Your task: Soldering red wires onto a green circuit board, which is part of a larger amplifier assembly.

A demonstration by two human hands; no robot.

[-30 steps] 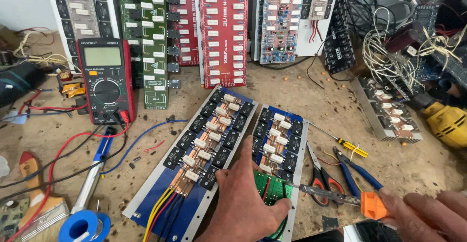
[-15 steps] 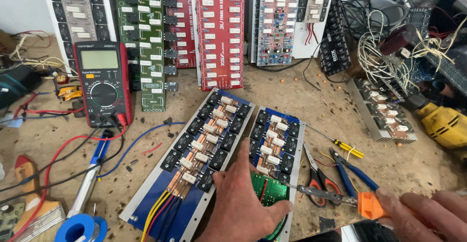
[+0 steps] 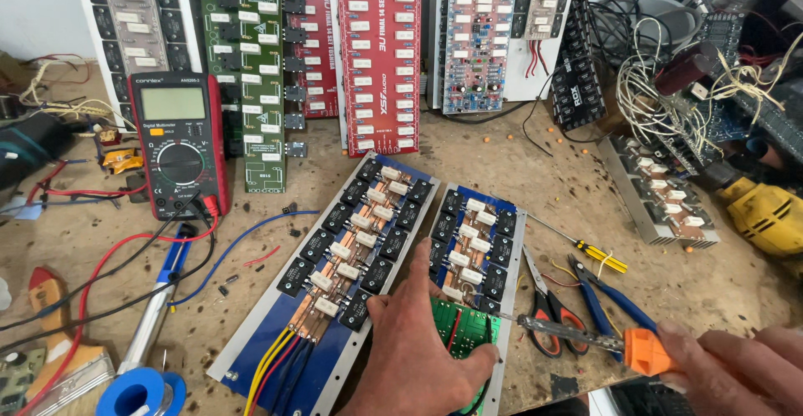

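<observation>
the left hand (image 3: pixel 422 341) lay flat, pinning the stiff, fragile-looking blue amplifier board (image 3: pixel 473 282) near its edge, while the right hand (image 3: pixel 736 370) gripped the soldering iron (image 3: pixel 585 338) by its orange handle.

My left hand (image 3: pixel 422 357) covers part of the green board (image 3: pixel 460 332) and runs off the bottom edge. My right hand (image 3: pixel 736 370) is cut at the corner, hiding most of the orange handle (image 3: pixel 646 352). The solder spool (image 3: pixel 134 393) is cropped below.
</observation>
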